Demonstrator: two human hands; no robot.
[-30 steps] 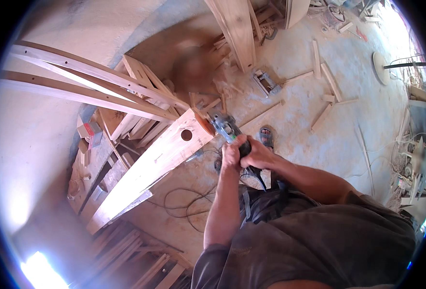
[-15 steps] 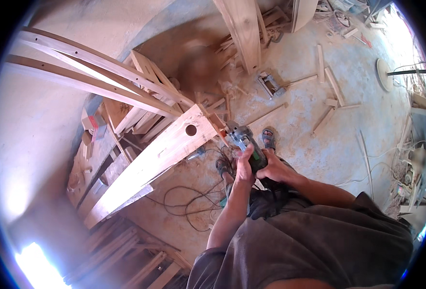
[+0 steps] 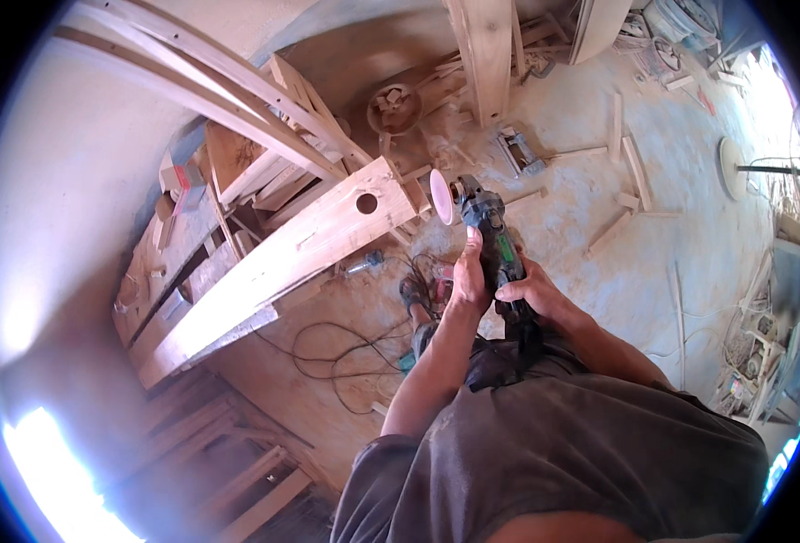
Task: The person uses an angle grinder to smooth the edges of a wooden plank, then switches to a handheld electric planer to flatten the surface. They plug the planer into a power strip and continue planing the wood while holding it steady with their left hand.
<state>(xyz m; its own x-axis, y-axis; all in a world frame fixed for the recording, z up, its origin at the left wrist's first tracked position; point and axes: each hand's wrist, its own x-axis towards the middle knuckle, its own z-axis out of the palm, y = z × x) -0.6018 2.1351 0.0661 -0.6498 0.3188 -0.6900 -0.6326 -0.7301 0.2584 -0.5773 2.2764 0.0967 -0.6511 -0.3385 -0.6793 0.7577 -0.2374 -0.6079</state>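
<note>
Pale wall (image 3: pixel 56 217) at L; dusty bluish-brn flr (image 3: pixel 622 281); prob. window (image 3: pixel 56 475) low L, v. bright.

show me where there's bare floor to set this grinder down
Bare floor lies right of the grinder, between the loose sticks and the thin strip. Crowded: wood offcuts behind the holed board, cable loops on its near side.

dusty woodworking shop, thick with timber

this is a woodworking workshop, to judge by its stock and tools. a long plank (image 3: pixel 273 270) with a round hole near one end slants beside a heap of wood pieces, and close to it an angle grinder (image 3: pixel 499 249) carries a pinkish disc (image 3: pixel 441 196). loose wood strips (image 3: pixel 636 172) lie about the dusty floor (image 3: pixel 631 299), a broad board (image 3: pixel 483 63) stands farther off, and more lumber (image 3: pixel 268 505) is piled at the lower left.
</note>
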